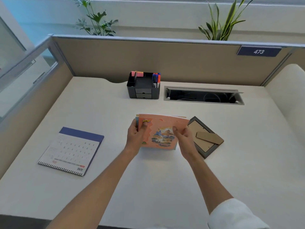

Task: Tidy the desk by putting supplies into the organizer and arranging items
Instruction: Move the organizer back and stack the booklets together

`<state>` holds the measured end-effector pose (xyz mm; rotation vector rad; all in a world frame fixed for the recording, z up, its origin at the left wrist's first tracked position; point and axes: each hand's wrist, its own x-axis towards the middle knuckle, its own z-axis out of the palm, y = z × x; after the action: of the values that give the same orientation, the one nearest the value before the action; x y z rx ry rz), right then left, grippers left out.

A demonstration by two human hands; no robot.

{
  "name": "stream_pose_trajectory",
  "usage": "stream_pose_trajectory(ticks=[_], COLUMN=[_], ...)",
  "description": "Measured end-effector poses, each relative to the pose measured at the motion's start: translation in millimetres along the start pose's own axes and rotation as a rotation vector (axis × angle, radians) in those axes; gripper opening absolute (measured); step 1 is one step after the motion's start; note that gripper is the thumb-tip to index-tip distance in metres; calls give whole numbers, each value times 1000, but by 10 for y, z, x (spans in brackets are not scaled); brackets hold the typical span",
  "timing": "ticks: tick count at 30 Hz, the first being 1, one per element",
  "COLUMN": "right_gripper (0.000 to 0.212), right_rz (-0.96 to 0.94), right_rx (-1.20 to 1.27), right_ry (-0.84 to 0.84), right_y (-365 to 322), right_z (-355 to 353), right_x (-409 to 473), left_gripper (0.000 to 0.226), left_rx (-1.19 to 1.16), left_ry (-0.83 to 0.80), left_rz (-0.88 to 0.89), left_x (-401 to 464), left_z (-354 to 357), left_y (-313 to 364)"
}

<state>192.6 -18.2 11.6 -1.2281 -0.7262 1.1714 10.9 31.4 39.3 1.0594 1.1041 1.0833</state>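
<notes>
A small stack of booklets with an orange illustrated cover [162, 132] is held at the middle of the white desk [115, 113]. My left hand [137, 137] grips its left edge, thumb on the cover. My right hand [184, 138] holds the right edge, thumb on top. The stack's near edge looks tilted down toward the desk. A black desk organizer [143, 90] stands at the back, holding markers [156, 79] on its right side and pink sticky notes [137, 74] on its left.
A spiral desk calendar [71, 152] lies flat at the left. A picture frame [205, 138] lies face down just right of my right hand. An open cable tray [203, 96] is set in the desk at back right. Partition walls enclose the desk.
</notes>
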Motion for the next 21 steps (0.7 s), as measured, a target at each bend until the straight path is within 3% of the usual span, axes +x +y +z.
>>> stream_pose_trajectory(ticks=[10,21], right_gripper=[35,43], right_rz=[35,68], right_rx=[-90,-197], right_ry=[-23,-101], right_y=[225,294], right_z=[0,-49], right_x=[17,80], left_gripper=[22,18], left_rx=[144,312], left_ry=[-23,-114], left_rz=[-29,-13], left_x=[-85,139], left_z=[-134,-238], left_y=[-404,-602])
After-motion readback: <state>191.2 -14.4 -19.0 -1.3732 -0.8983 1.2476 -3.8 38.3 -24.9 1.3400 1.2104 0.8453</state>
